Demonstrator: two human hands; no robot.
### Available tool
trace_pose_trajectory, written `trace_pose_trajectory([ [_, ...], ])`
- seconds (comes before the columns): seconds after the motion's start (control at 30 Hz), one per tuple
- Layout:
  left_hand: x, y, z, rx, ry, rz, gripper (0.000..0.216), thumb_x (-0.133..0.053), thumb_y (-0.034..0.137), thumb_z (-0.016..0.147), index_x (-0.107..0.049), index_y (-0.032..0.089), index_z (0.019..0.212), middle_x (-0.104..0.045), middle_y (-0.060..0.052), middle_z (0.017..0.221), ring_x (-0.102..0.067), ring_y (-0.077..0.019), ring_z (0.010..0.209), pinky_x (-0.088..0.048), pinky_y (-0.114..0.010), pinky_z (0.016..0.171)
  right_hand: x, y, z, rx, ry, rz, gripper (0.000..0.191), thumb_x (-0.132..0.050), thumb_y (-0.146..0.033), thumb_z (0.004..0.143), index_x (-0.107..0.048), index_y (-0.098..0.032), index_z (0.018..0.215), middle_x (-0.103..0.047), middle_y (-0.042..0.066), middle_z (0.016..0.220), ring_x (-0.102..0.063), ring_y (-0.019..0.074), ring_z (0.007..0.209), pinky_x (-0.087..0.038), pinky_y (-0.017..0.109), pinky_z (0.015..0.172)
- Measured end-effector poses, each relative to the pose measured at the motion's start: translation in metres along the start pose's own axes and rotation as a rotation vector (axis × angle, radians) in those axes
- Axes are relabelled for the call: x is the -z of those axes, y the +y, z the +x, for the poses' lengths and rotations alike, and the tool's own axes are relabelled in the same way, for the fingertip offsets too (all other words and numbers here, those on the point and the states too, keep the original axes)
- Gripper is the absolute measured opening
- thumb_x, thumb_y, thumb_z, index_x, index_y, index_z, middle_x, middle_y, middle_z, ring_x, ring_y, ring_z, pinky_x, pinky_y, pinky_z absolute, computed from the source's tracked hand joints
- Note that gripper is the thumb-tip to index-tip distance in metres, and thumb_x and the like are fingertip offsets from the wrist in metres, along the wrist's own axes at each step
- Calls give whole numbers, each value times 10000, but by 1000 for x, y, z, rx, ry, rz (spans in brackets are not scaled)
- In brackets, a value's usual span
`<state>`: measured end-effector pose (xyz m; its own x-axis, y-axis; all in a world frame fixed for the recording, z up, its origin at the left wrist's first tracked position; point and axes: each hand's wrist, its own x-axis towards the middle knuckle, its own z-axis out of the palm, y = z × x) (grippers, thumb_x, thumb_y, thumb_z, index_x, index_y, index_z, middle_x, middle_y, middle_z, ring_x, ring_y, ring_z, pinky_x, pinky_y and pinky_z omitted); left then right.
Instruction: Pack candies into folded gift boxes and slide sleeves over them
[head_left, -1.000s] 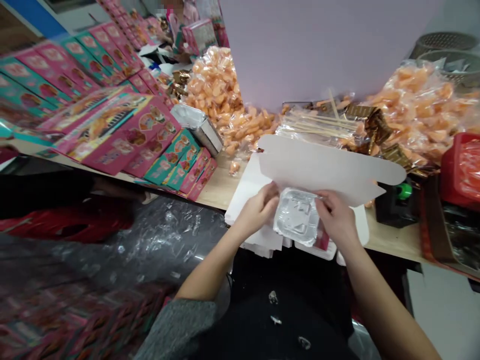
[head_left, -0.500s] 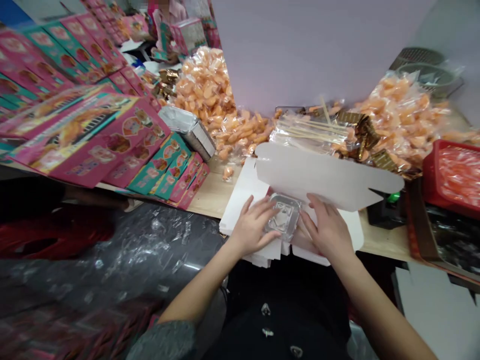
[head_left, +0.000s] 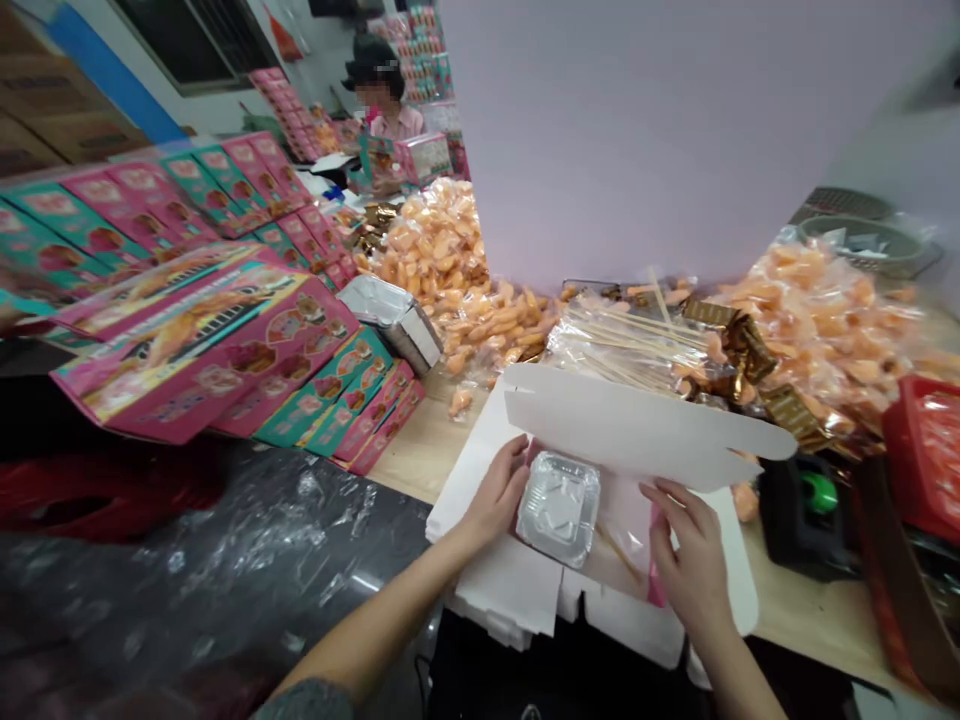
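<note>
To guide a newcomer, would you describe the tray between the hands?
On the wooden workbench, find the open white cardboard box. On it, between left hand and right hand, sits a small square silver foil tray, the only one on white card.

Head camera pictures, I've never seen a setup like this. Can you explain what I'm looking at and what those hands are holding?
There's no machine here. These are a person's own bare hands, seen from one camera worn on their head, which looks forward and down, so the arms reach in from the bottom of the view. The left hand is right beside a foil tray, and the right hand is a little farther from it. Neither clearly grips the tray, which lies on an unfolded white card box on a wooden table. Around it are pink and green printed boxes, clear bags of orange pieces, a bag of wooden sticks and a red crate. Another person is at the far end of the room.
</note>
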<state>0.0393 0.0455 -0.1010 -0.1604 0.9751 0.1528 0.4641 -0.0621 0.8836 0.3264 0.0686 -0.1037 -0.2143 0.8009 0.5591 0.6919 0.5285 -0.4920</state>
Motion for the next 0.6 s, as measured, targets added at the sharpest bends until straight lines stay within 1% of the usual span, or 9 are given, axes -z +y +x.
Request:
trace_pose_trajectory([
  [0.07,9,-3,30,-1,35,47,363,-365,375,1008,-539,176,1256,-662,-129,1193,-645,-220,1106,-525,-405,950,-2,6,2,12,-24,19,288,-464,-186,929,-632,-224,1160,-618,103,1180,-572,275,1073,-479,488,895],
  [0.13,24,-3,77,17,127,135,266,-446,329,975,-589,164,1127,-676,-118,1102,-653,-223,1027,-533,-388,900,-4,11,-1,19,-45,31,279,-460,-202,936,-625,-233,1159,-621,99,1181,-577,276,1067,-479,484,882],
  [0.23,44,-5,169,20,248,230,217,-563,187,881,-585,139,1092,-618,-151,1187,-566,-250,1164,-439,-412,1025,-6,17,-9,26,-44,31,272,-450,-206,935,-625,-248,1139,-620,99,1198,-581,286,1070,-479,486,864],
  [0.3,47,-8,226,16,289,271,301,-628,97,799,-583,141,1093,-576,-160,1258,-481,-274,1269,-346,-430,1104,-7,20,-13,27,-37,24,275,-454,-209,929,-623,-259,1141,-624,101,1191,-590,295,1059,-484,490,847],
  [0.37,45,-10,266,28,307,286,302,-650,31,740,-595,144,1015,-589,-159,1212,-476,-291,1266,-322,-442,1106,-6,23,-15,38,-45,23,299,-458,-210,921,-612,-275,1169,-630,102,1182,-603,301,1041,-494,494,827],
  [0.4,42,-10,279,37,314,283,269,-650,17,730,-595,147,959,-606,-152,1156,-500,-292,1233,-336,-442,1088,-6,24,-15,46,-55,24,312,-460,-211,918,-606,-284,1184,-630,101,1183,-607,303,1038,-499,494,819],
  [0.47,39,-11,293,48,339,261,192,-646,33,758,-577,155,889,-617,-134,1075,-539,-272,1165,-376,-423,1043,-5,27,-15,60,-74,30,327,-465,-213,913,-597,-297,1200,-628,97,1194,-612,302,1043,-508,489,812],
  [0.53,40,-8,295,46,377,215,121,-630,101,828,-559,161,905,-612,-119,1067,-560,-230,1107,-420,-382,995,-5,30,-14,69,-82,36,328,-469,-216,911,-596,-299,1201,-627,92,1200,-613,299,1051,-512,482,815],
  [0.6,44,-4,289,48,391,145,74,-592,190,901,-549,165,956,-619,-99,1043,-599,-181,998,-480,-335,912,-6,32,-13,68,-77,38,322,-473,-216,908,-604,-295,1192,-626,89,1196,-612,299,1053,-511,480,822],
])
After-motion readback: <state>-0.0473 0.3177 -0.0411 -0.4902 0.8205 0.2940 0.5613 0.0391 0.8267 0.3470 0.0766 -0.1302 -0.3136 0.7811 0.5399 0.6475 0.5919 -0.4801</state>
